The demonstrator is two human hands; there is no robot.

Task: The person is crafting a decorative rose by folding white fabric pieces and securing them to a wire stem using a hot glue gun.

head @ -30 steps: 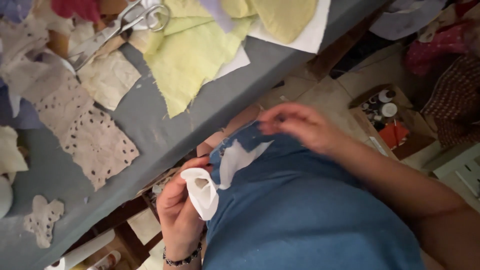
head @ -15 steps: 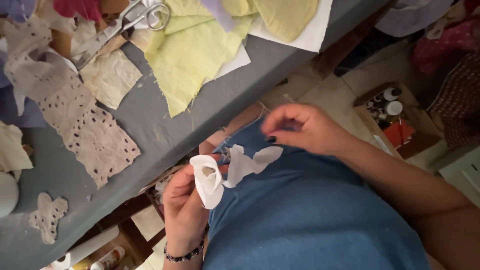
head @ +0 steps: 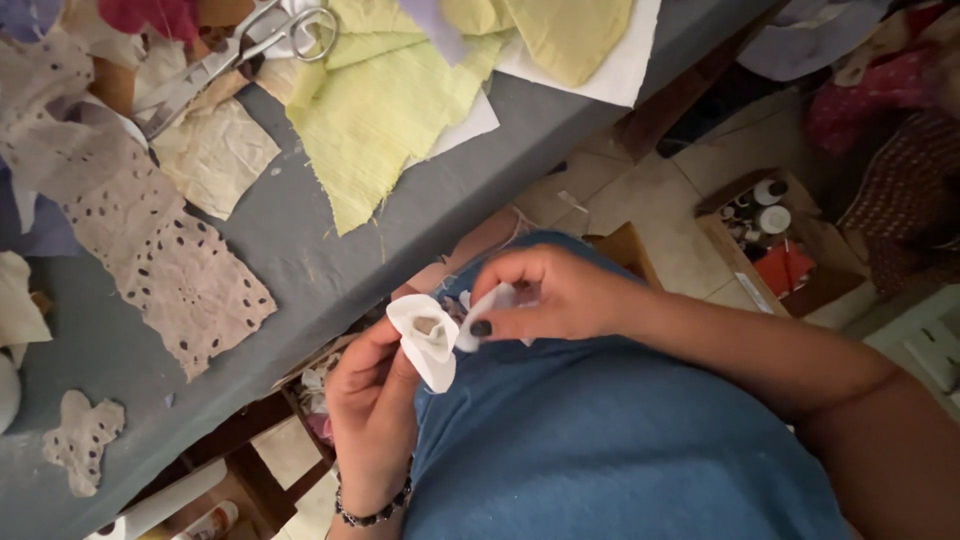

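Both hands meet just above the person's lap. Left hand (head: 375, 400) pinches a small rolled piece of white fabric (head: 425, 340) between closed fingertips. Right hand (head: 555, 295), also closed, grips the strip's loose end just beside it, thumb pressed down. Beyond the hands, a grey table (head: 300, 250) holds yellow-green cloth (head: 385, 120), beige eyelet lace (head: 165, 265) and scissors (head: 235, 55).

A small white fabric piece (head: 428, 338), rolled into a loose rosette with a hollow centre, sits in the air below the table edge, its free strip trailing right.
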